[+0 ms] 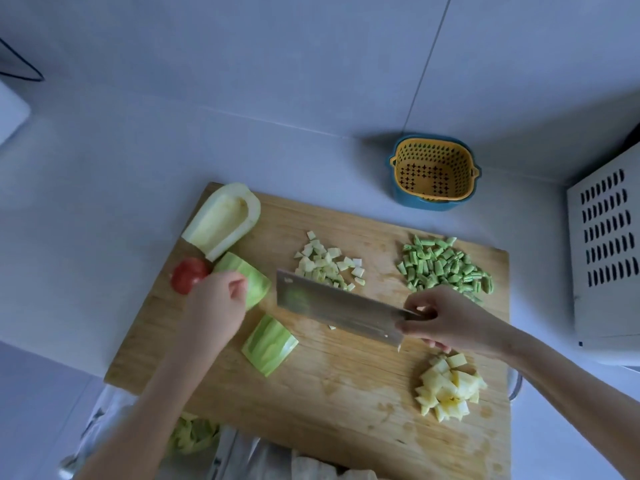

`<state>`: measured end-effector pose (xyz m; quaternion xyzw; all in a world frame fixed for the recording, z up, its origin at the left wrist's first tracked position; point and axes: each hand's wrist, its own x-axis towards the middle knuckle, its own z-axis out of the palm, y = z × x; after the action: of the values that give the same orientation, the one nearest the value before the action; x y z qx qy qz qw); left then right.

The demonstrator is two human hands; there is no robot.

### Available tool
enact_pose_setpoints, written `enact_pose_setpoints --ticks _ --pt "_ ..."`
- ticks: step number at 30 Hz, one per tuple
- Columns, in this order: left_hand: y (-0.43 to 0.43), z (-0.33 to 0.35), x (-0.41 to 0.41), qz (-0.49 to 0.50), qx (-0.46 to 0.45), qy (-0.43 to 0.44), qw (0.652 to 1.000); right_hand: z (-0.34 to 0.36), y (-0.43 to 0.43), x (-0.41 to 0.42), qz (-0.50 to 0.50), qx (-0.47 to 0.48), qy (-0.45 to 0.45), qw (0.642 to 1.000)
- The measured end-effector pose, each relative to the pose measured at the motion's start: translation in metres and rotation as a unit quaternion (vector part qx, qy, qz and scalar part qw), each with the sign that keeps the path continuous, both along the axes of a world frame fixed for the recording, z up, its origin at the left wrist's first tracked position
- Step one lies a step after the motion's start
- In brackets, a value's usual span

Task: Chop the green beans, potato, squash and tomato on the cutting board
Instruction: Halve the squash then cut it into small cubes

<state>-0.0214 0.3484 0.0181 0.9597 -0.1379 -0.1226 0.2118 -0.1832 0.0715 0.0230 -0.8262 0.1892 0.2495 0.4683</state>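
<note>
Gripping the cleaver (332, 306) handle, the right hand (446, 322) sits over the cutting board (311, 393); the left hand (214, 306) holds a squash piece (254, 284) (skin up).

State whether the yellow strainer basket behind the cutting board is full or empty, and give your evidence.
Empty: the yellow strainer basket shows its bare perforated floor, with nothing lying inside.

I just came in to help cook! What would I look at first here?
The big shiny cleaver stands out at the middle of the cutting board, gripped by the right hand. To its left, the left hand holds a pale green squash piece beside a red tomato. A yellow strainer basket sits behind the board.
</note>
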Motion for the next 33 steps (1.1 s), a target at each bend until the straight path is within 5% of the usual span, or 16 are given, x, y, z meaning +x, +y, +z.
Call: enact_pose_setpoints --ticks 9,33 --pt "-0.015 0.004 0.032 0.001 -0.067 -0.005 0.998 -0.029 0.009 0.008 0.034 -0.039 0.016 0.999" --pt "-0.053 -0.023 0.069 -0.033 -0.075 0.014 0.997 -0.023 -0.029 0.055 0.031 -0.16 -0.061 0.985"
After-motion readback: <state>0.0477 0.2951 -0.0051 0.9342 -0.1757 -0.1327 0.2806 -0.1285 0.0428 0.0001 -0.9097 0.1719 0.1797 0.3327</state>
